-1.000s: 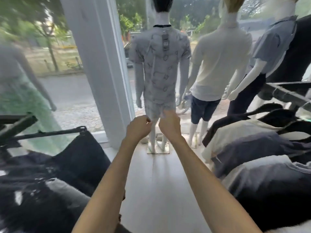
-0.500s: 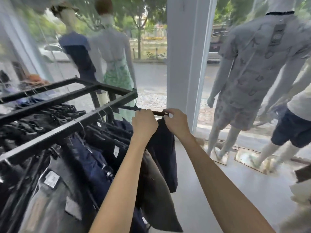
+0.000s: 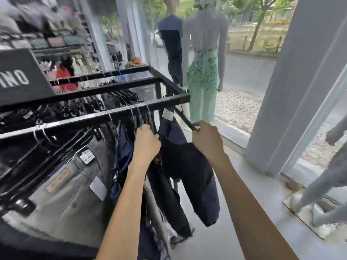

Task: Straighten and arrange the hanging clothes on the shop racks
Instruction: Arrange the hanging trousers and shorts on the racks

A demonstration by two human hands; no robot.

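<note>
A black metal rack (image 3: 116,114) fills the left half, hung with dark trousers and grey jeans (image 3: 69,186) on wire hangers. At its right end hangs a dark navy pair of shorts (image 3: 187,166) on a black hanger (image 3: 185,119) that sticks out past the rail. My left hand (image 3: 147,141) is closed on the left side of that garment's waist, next to the bunched hangers. My right hand (image 3: 206,139) grips the outer end of the black hanger, with the shorts hanging below it.
A white pillar (image 3: 300,87) and shop window stand to the right. Mannequins (image 3: 204,59) in a green dress and a navy top stand behind the rack; another mannequin's legs (image 3: 323,188) are at the right edge. A black sign (image 3: 20,77) sits on the rack at left.
The view has swung left from the mannequins to the rack. Both hands have come to the end hanger and spread apart along it.
</note>
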